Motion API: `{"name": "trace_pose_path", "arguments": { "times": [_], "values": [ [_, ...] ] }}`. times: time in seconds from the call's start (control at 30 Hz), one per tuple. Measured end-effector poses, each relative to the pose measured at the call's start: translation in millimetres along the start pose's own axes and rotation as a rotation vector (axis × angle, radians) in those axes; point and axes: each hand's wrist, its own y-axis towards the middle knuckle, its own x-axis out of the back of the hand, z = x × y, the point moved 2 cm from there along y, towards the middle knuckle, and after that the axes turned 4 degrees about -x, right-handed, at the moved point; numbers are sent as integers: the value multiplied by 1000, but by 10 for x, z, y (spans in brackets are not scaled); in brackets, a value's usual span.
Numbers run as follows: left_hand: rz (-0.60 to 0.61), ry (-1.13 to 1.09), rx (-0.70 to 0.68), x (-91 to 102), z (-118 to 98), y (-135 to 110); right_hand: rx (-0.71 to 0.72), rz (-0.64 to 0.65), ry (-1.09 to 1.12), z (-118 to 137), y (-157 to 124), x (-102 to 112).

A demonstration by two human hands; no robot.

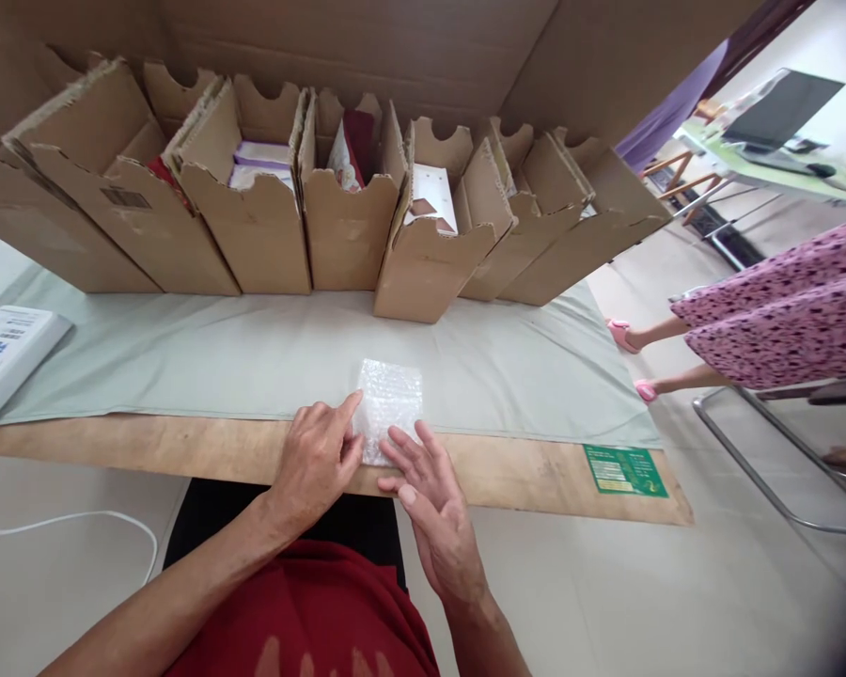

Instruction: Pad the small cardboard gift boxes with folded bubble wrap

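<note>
A small clear bubble-wrap pouch lies flat on the pale green cloth at the table's near edge. My left hand rests at its left side, fingers curled, with the index finger and thumb touching the pouch's left edge. My right hand lies with fingers stretched flat over the pouch's near right corner, pressing on it. Neither hand lifts the pouch.
A row of open cardboard bins holding packets stands behind the cloth. A white printed package lies at the far left. A green label sticks on the wooden tabletop. Another person in a pink patterned dress is at right.
</note>
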Motion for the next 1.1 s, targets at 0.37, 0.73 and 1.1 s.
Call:
{"name": "trace_pose_path", "arguments": {
  "times": [0.37, 0.73, 1.1],
  "values": [
    [54, 16, -167, 87, 34, -25, 592, 185, -1371, 243, 249, 300],
    [108, -263, -64, 208, 72, 51, 569, 115, -1101, 442, 550, 334],
    [62, -229, 318, 82, 172, 170, 776, 163, -1431, 306, 652, 216]
  ]
}}
